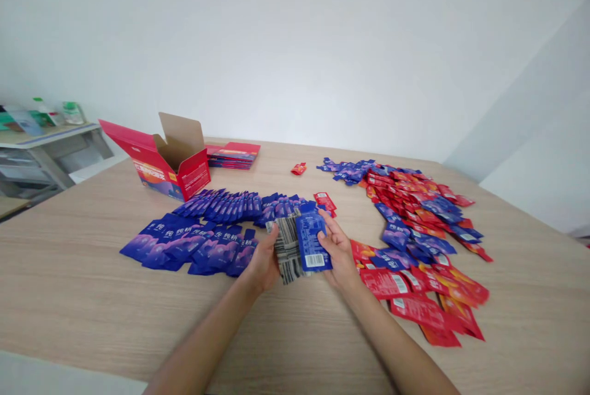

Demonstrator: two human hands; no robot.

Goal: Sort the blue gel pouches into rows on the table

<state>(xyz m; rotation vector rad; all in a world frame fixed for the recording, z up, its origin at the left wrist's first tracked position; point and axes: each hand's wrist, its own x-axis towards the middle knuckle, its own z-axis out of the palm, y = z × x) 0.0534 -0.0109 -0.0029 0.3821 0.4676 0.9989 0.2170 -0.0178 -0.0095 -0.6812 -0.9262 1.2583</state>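
Note:
My right hand (340,255) is closed on a blue sachet (312,241), whose back shows small white print and a barcode. My left hand (267,263) grips a grey-and-black striped flat piece (288,249); its exact kind is not clear. The striped piece and the sachet meet side by side above the table. To the left of my hands, blue sachets (184,241) lie fanned out with their fronts up. Behind these stands a row of overlapping blue sachets (225,206). A red sachet (325,201) lies just beyond my right hand.
An open red carton (170,161) stands at the back left, beside a stack of flat red cartons (235,152). Mixed red and blue sachets (415,211) are heaped on the right. A small red sachet (298,169) lies toward the wall. A side table (46,137) holds bottles.

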